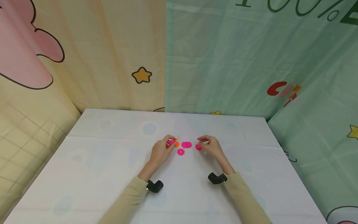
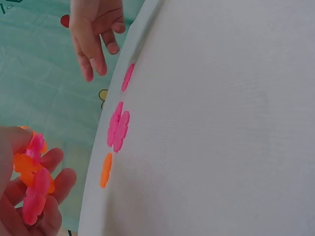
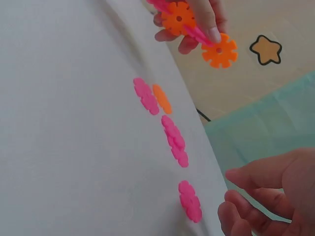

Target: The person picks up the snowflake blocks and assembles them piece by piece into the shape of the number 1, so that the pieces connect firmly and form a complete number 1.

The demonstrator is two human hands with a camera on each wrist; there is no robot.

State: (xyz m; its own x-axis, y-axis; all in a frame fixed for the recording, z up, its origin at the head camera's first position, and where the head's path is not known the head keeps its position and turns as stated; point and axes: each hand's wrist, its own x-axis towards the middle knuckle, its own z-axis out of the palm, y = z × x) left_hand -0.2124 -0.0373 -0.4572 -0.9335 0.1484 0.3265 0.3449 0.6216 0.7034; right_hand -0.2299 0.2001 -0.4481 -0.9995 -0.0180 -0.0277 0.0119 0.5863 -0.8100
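Observation:
My left hand (image 1: 160, 151) pinches a chain of joined pink and orange notched plastic discs (image 3: 220, 55). Its fingers cover part of the chain. Just right of that hand an orange disc (image 3: 162, 99) lies on the table, with a single pink disc (image 1: 180, 151) nearer to me. Two overlapping pink discs (image 3: 174, 141) are between the hands. My right hand (image 1: 213, 147) hovers beside another pink disc (image 3: 190, 201) at the right of the group. Its fingers are loosely bent, with nothing between them in the right wrist view.
A white cloth (image 1: 112, 186) with faint pale blue spots covers the table. Behind it hang a cream curtain (image 1: 120, 46) and a green curtain (image 1: 212, 56). Black wrist cameras are strapped on the left wrist (image 1: 154, 186) and the right wrist (image 1: 217, 178).

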